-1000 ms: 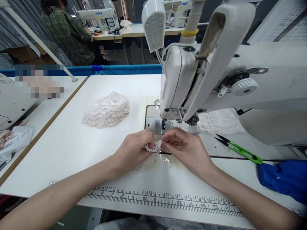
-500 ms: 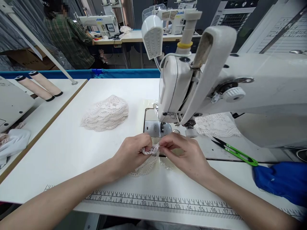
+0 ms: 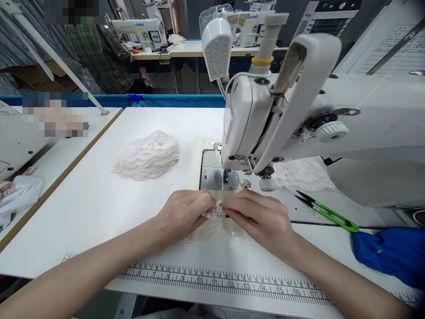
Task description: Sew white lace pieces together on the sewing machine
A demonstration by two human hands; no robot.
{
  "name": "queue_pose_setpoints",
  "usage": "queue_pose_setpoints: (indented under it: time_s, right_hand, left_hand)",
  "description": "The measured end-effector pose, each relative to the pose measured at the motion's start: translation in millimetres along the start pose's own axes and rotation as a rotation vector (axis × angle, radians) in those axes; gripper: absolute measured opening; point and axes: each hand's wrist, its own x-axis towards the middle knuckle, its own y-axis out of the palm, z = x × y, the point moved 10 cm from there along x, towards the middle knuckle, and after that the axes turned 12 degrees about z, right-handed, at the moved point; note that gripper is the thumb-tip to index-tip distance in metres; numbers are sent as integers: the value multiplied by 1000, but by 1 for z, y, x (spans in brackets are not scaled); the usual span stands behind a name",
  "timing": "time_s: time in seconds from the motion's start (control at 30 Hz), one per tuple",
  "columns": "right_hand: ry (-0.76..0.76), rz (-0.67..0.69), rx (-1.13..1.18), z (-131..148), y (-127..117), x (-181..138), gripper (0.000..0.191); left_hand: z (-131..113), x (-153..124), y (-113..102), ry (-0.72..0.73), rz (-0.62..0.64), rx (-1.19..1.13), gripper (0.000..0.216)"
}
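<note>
So there's a small off-white lace piece (image 3: 216, 212) bunched up between both hands, just in front of the metal needle plate (image 3: 212, 178) and well short of the needle, with its scalloped edge hanging down toward the tabletop (image 3: 139, 217). Left hand (image 3: 186, 212) is mostly closed, fingers curled under and thumb pressed down on the lace. Right hand (image 3: 260, 215) has its thumb and fingertips drawn together in a pinch at the other edge of the lace, though exactly how much it's got is too small to make out. Right behind the hands is the head of a white sewing machine (image 3: 245, 119). Off to the left there's a fanned stack of lace (image 3: 148, 157) sitting on the white top, and some more lace (image 3: 302, 174) lies under the machine's arm on the right. Near that are green-handled snips (image 3: 332, 215), blades angled toward the machine, with a crumpled blue cloth (image 3: 387, 252) just beside the handle end. A printed ruler (image 3: 232, 283) runs along the front edge, partly covered by both forearms. Further back, past a blue strip (image 3: 179, 101), a person in a plaid shirt (image 3: 99, 57) is by another white machine (image 3: 139, 32).
</note>
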Motion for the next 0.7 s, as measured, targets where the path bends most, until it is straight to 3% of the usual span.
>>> queue_pose_setpoints:
  time_s: [0.17, 0.27, 0.47, 0.6, 0.7]
  right_hand:
    - [-405, 78, -398, 44, 6, -12, 22]
    - [-539, 76, -579, 56, 9, -20, 15]
    - [-629, 116, -700, 70, 11, -20, 8]
    - [-611, 122, -741, 70, 10, -18, 14]
    - [-623, 113, -752, 69, 10, -22, 17]
  left_hand:
    - [-4, 1, 4, -18, 68, -83, 37]
    - [-10, 0, 3, 31, 50, -100, 34]
    - [-7, -1, -1, -32, 21, -163, 27]
    - [-6, 1, 5, -69, 95, -209, 20]
    - [-11, 1, 9, -24, 132, -183, 28]
